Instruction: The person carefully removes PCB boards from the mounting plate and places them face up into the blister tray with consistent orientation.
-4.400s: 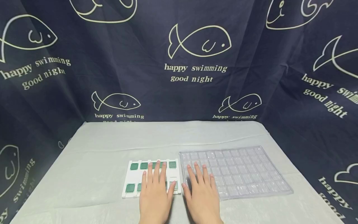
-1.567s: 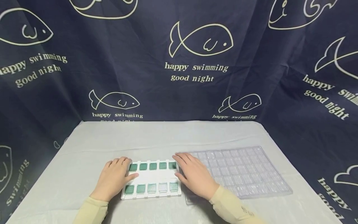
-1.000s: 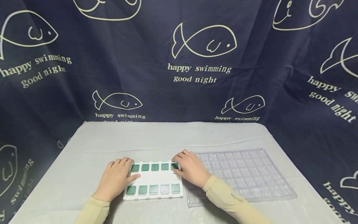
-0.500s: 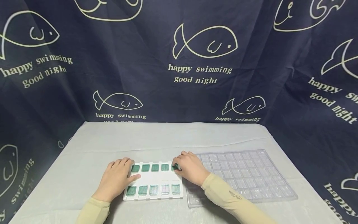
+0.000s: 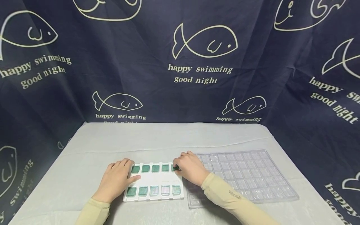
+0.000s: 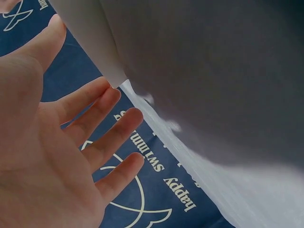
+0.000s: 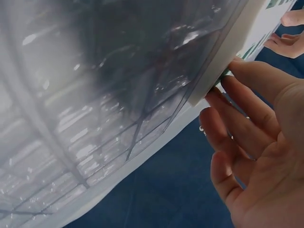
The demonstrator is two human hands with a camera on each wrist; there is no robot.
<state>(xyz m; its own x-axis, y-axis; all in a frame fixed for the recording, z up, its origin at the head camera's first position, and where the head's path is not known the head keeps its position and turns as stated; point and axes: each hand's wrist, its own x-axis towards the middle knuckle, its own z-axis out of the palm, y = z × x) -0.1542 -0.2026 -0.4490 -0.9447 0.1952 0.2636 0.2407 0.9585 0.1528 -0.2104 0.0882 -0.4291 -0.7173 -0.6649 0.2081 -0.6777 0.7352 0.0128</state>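
A white tray (image 5: 158, 179) holds two rows of small green circuit boards, those in the near row looking paler. My left hand (image 5: 113, 180) rests at its left edge, thumb lying on top and fingers extended along the side. In the left wrist view the fingertips of the left hand (image 6: 71, 128) touch the tray's side (image 6: 92, 42). At the far right corner my right hand (image 5: 191, 167) pinches a circuit board (image 5: 176, 168) between thumb and fingers. The right wrist view shows a green sliver of that board (image 7: 226, 72) at the fingertips; most of it is hidden.
A transparent tray (image 5: 239, 179) with many compartments lies right of the white tray, partly under my right forearm. Both stand on a white-covered table (image 5: 118, 137). A dark blue curtain (image 5: 157, 90) with fish drawings hangs behind and at both sides.
Both hands lay flat over the trays at first, then moved to the white tray's two sides. My right fingers have since closed on the far right circuit board. The left hand has stayed put lately.
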